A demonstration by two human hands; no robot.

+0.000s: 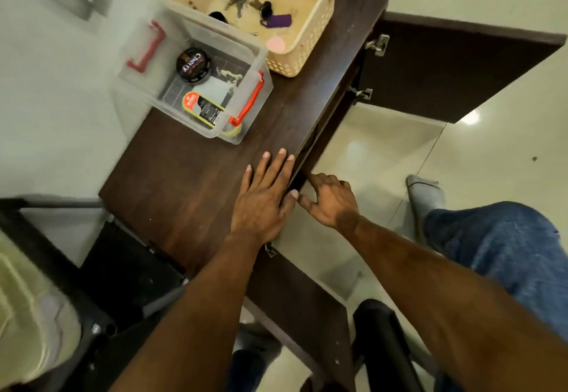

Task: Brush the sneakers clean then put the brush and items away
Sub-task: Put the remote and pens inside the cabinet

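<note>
Light: dim, greenish indoor cast.
Glare: bright spot on the glossy floor (pixel 470 118) beyond the table's far right corner.
Blur: soft throughout, worst toward the lower edges.
Distortion: wide-angle bending at the borders.

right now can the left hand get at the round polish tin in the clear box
Probably yes. The left hand lies flat on the cabinet top, and the clear box further along that top has no lid on. The round polish tin sits exposed inside, with bare wood between.

The left hand (pixel 264 197) lies flat, palm down, fingers straight; just beside it the right hand (pixel 330 202) curls its fingers, both forearms outstretched
</note>
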